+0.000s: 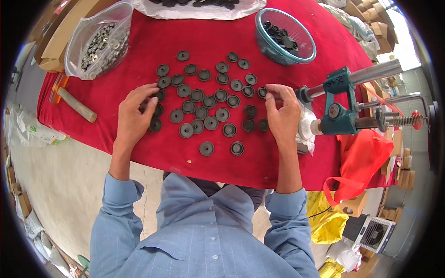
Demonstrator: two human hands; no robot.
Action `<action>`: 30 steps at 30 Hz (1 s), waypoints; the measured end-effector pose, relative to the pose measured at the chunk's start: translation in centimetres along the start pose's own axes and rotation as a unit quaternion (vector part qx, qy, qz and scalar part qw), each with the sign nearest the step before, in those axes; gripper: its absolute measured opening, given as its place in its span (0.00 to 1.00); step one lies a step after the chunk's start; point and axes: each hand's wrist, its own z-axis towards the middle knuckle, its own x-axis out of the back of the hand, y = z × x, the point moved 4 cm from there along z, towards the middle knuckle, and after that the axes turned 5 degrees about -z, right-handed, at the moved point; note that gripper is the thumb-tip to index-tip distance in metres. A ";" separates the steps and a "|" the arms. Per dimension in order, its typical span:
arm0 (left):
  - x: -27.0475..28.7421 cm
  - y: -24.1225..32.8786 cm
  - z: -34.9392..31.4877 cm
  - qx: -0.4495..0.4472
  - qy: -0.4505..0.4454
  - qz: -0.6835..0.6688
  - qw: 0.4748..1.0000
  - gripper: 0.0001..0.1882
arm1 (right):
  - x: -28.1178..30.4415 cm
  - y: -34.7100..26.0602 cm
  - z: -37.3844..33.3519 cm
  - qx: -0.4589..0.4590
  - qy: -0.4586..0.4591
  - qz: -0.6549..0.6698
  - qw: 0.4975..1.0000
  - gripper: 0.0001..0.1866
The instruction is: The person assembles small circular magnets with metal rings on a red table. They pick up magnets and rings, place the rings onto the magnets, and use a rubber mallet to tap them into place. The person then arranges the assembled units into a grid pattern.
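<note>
Many small black round caps (209, 102) lie spread over the red cloth in front of me, most showing a raised rim and a small centre. At the left side of the spread, my left hand (134, 111) has its thumb and index finger curled at a black cap (160, 95), partly covering it. More caps sit right by that hand, such as the cap (155, 124) below its thumb. On the opposite side, my right hand (283, 111) pinches with thumb and index finger at the edge of another cap (262, 92).
A teal hand press (338, 102) stands right of my right hand. Farther back are a teal basket (308, 41) of black caps, a clear bag (74, 51) of metal parts and a white sheet (204, 13) with caps. A wooden-handled tool (78, 105) lies left; a red bag (364, 157) hangs right.
</note>
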 end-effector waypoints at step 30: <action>-6.4 -0.8 9.4 -0.144 -0.147 0.094 0.974 0.31 | -7.0 0.5 7.4 0.032 -0.089 0.117 0.989 0.19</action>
